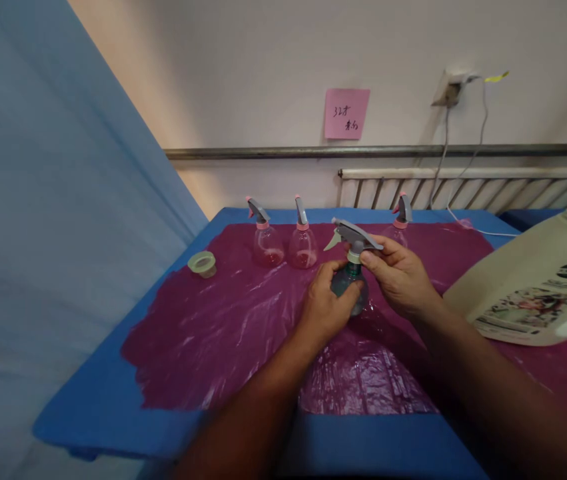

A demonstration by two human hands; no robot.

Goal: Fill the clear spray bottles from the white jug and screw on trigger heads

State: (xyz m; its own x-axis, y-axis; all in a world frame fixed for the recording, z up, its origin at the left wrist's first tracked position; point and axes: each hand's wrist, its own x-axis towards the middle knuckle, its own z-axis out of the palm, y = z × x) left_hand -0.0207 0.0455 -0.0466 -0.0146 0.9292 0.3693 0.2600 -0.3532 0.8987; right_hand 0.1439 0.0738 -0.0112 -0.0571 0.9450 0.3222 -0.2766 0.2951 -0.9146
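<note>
A green-tinted spray bottle (359,303) with a grey trigger head (354,233) and pale collar stands upright between my hands. My left hand (330,297) is wrapped round its rounded body. At the collar, just under the trigger head, the fingers of my right hand (397,270) pinch it. Two clear spray bottles with pink collars, a left one (268,248) and a right one (303,249), stand behind, each with a little liquid low inside. Another pink-collared spray bottle (398,230) is partly hidden behind my right hand.
Purple plastic sheeting (223,333) covers much of the blue table (88,400). A pale green cap (202,264) lies at the left. At the right leans a large cream jug (528,280). A blue curtain (53,200) hangs on the left; a cable (446,153) runs down the wall.
</note>
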